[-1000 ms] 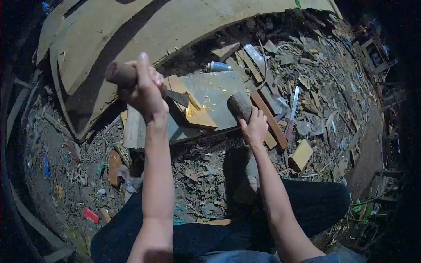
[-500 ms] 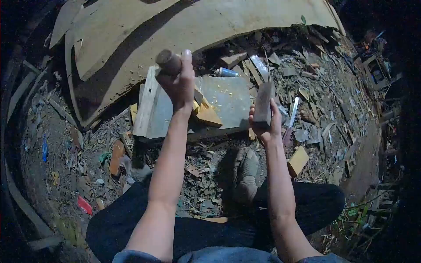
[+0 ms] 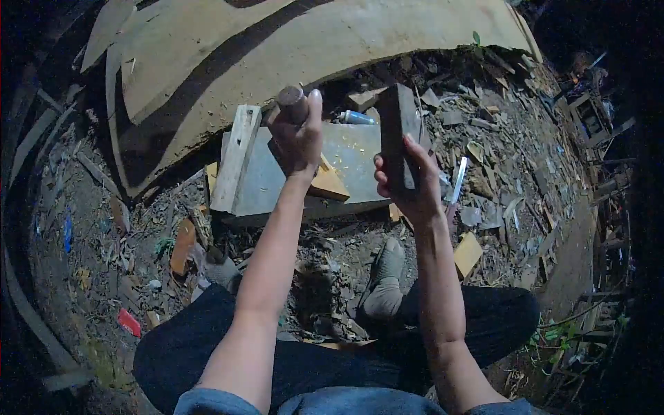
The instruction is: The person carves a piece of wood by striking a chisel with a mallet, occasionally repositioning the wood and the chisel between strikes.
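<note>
My left hand (image 3: 299,144) is closed around a thick round wooden handle (image 3: 291,102), its blunt end tipped up toward me. What the handle belongs to is mostly hidden behind the hand. My right hand (image 3: 417,176) grips a dark rectangular wooden block (image 3: 394,128), held upright with fingers and thumb on its sides. Both hands are raised above a flat grey slab (image 3: 356,145) scattered with small yellow shavings. A yellow wood piece (image 3: 330,184) with a pointed corner lies on the slab, partly behind my left wrist.
A weathered plank (image 3: 237,162) rests along the slab's left side. Behind it stretches a large curved wooden sheet (image 3: 360,34). A blue-and-white can (image 3: 357,117) lies at the slab's far edge. Wood scraps, a yellow block (image 3: 468,254) and a metal strip (image 3: 459,181) litter the ground.
My left hand has moved a little right and down with the handle. The right hand has shifted up and left, bringing the wooden block closer to the left hand and turning it.
</note>
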Motion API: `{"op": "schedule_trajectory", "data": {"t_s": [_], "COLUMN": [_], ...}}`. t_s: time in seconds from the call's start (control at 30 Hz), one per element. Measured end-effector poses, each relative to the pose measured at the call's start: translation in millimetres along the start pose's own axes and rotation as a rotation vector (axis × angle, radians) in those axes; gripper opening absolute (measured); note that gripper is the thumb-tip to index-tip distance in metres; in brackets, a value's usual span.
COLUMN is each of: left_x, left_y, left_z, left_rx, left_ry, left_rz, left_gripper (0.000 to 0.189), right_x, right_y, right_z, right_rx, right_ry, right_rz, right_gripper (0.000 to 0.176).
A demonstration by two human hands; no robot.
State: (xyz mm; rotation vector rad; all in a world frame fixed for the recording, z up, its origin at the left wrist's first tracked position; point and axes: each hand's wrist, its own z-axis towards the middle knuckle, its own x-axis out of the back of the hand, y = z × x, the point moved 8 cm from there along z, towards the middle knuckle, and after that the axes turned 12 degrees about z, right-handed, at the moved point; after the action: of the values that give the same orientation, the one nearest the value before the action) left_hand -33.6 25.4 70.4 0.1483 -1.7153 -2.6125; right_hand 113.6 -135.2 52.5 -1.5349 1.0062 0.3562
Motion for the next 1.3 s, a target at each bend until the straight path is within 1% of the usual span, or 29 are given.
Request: {"op": "schedule_trajectory", "data": {"t_s": [0.07, 0.1, 0.17, 0.2, 0.23, 0.27, 0.33, 0.37, 0.4, 0.43, 0.5, 0.53, 0.6, 0.63, 0.67, 0.7, 0.73, 0.77, 0.8, 0.87, 0.9, 0.93, 0.97, 1.03, 1.07, 1.1, 1.13, 1.23, 1.3], "left_x": [-2, -4, -6, -9, -13, -15, -18, -19, -21, -20, -19, -21, -21, -26, -32, -23, -23, -22, -21, -26, -28, -32, -34, -29, -29, -22, -23, -17, -22], "left_y": [3, 7, 14, 18, 22, 24, 38, 36, 35, 37, 31, 26, 21, 15, 9, 32, 32, 33, 34, 26, 33, 39, 29, 26, 26, 34, 28, 24, 20], "left_z": [-1, -2, -4, -4, -6, -7, -13, -16, -17, -19, -25, -30, -36, -37, -38, -41, -43, -41, -39, -33, -32, -38, -39, -41, -41, -33, -26, -12, -10], "left_rx": [-0.032, -0.073, -0.117, -0.156, -0.194, -0.194, -0.295, -0.253, -0.254, -0.295, -0.336, -0.366, -0.403, -0.342, -0.278, -0.329, -0.321, -0.323, -0.326, -0.314, -0.475, -0.633, -0.541, -0.527, -0.519, -0.275, -0.292, -0.32, -0.406], "left_ry": [-0.02, -0.017, -0.012, -0.038, -0.064, -0.066, -0.049, -0.07, -0.073, -0.033, 0.01, -0.016, -0.037, -0.116, -0.186, -0.087, -0.082, -0.071, -0.064, -0.096, -0.089, -0.089, -0.079, -0.075, -0.074, -0.064, -0.016, -0.023, -0.017], "left_rz": [0.012, 0.056, 0.101, 0.199, 0.298, 0.299, 0.396, 0.245, 0.239, 0.201, 0.156, 0.18, 0.207, 0.135, 0.061, 0.114, 0.119, 0.097, 0.074, 0.127, 0.268, 0.411, 0.285, 0.291, 0.291, 0.229, 0.174, 0.176, 0.367], "left_gripper": [0.03, 0.031, 0.031, 0.021, 0.018, 0.018, 0.016, 0.018, 0.018, 0.018, 0.018, 0.019, 0.02, 0.018, 0.017, 0.013, 0.013, 0.013, 0.014, 0.014, 0.016, 0.019, 0.025, 0.02, 0.016, 0.008, 0.009, 0.013, 0.017], "right_x": [-9, -13, -30, -40, -57, -75, -111, -129, -146, -149, -164, -166, -155, -158, -162, -171, -178, -180, -185, -147, -137, -122, -116, -115, -114, -111, -107, -100, -87], "right_y": [-4, -5, -12, -15, -25, -36, -63, -76, -85, -84, -87, -82, -61, -64, -69, -78, -86, -92, -92, -83, -66, -67, -73, -73, -76, -80, -80, -78, -71], "right_z": [-4, -5, -8, -9, -11, -14, -20, -28, -36, -35, -47, -46, -19, -24, -27, -38, -50, -58, -65, -44, -35, -28, -32, -37, -39, -42, -43, -40, -34], "right_rx": [0.037, 0.036, 0.11, 0.11, 0.192, 0.276, 0.461, 0.596, 0.733, 0.738, 1.043, 1.201, 0.857, 0.894, 0.899, 0.975, 1.038, 0.984, 0.92, 1.118, 0.729, 0.725, 0.691, 0.64, 0.698, 0.751, 0.751, 0.764, 0.618], "right_ry": [0.022, 0.022, -0.043, -0.046, -0.076, -0.104, -0.193, -0.211, -0.232, -0.23, -0.279, -0.212, -0.194, -0.168, -0.173, -0.227, -0.276, -0.324, -0.31, -0.274, -0.083, -0.093, -0.065, -0.048, -0.085, -0.117, -0.111, -0.102, -0.076], "right_rz": [-0.136, -0.136, -0.248, -0.248, -0.327, -0.405, -0.539, -0.623, -0.709, -0.713, -0.989, -1.343, -1.882, -1.932, -1.935, -1.751, -1.561, -1.303, -1.266, -1.437, -1.911, -1.728, -1.707, -1.685, -1.503, -1.321, -1.322, -1.416, -1.356], "right_gripper": [0.041, 0.041, 0.041, 0.041, 0.042, 0.044, 0.046, 0.045, 0.044, 0.044, 0.041, 0.049, 0.056, 0.06, 0.06, 0.055, 0.05, 0.05, 0.051, 0.057, 0.06, 0.061, 0.062, 0.062, 0.063, 0.063, 0.063, 0.064, 0.064]}}
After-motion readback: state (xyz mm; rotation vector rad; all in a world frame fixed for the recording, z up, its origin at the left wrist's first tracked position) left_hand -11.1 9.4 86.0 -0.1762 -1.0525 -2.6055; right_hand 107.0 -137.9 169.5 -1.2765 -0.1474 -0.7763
